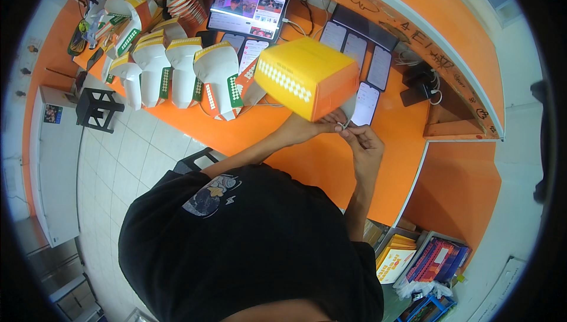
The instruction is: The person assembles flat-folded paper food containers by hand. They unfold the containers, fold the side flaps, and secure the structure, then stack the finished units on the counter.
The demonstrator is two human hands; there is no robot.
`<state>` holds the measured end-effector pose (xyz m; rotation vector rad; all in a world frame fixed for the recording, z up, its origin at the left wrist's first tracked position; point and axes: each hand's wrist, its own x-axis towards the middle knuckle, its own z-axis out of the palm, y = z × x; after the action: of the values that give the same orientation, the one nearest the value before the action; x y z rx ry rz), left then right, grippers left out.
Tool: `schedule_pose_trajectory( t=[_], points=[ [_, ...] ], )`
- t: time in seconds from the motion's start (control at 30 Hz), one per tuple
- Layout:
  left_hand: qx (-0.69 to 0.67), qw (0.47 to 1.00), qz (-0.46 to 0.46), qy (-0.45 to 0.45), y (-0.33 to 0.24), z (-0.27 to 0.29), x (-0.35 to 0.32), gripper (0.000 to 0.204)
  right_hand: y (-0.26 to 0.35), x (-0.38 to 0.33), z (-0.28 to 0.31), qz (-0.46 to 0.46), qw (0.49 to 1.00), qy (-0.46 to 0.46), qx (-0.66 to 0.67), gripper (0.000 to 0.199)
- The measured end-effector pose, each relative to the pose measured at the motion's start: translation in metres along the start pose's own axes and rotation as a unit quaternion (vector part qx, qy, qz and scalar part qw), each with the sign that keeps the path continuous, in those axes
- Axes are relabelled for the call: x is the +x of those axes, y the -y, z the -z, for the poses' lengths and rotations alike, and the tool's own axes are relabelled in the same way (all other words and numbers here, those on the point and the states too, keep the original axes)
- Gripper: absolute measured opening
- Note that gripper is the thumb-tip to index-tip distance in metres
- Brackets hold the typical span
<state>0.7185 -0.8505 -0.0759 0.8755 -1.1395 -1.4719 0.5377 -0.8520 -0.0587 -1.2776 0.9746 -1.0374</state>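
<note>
A yellow and orange cardboard food box (295, 80) with a band of white diamond shapes is held up over the orange counter. My left hand (304, 128) is closed at the box's lower edge, its fingers partly hidden behind the box. Beside it, my right hand (365, 143) pinches at the greyish inner flap below the box's right corner. The fingertips of both hands meet there. Several phones with lit screens lie just beyond the box, one phone (367, 103) close to my right hand.
Opened food boxes (180, 71) stand in a row along the counter's left side, with a stack of folded cartons (184, 0) behind. A tablet (248, 14) leans at the back. Cables and black chargers (418, 90) sit right. Black stools (97, 106) stand on the tiled floor.
</note>
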Motion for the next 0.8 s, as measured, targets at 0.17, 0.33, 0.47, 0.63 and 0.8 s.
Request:
schedule_pose_trajectory(
  t=[0.17, 0.33, 0.47, 0.63, 0.8],
  points=[
    [-0.023, 0.998, 0.047, 0.047, 0.001, 0.0, -0.003, 0.024, -0.001, 0.003, -0.005, 0.038, 0.999, -0.016, -0.002, 0.035],
    [-0.009, 0.996, 0.009, 0.088, -0.006, -0.002, -0.003, 0.028, -0.006, 0.004, -0.013, 0.026, 0.997, -0.07, -0.034, 0.036],
    [0.045, 0.996, -0.017, 0.072, -0.024, -0.008, -0.008, 0.037, -0.018, 0.003, -0.01, 0.049, 0.992, -0.117, -0.024, 0.015],
    [0.237, 0.969, -0.072, -0.01, -0.037, 0.001, -0.018, 0.031, -0.018, 0.004, 0.009, 0.003, 0.96, -0.278, 0.022, 0.017],
    [0.219, 0.972, -0.08, -0.03, -0.022, 0.005, -0.015, 0.032, -0.001, -0.006, 0.002, -0.021, 0.976, -0.211, 0.044, 0.021]
  ],
)
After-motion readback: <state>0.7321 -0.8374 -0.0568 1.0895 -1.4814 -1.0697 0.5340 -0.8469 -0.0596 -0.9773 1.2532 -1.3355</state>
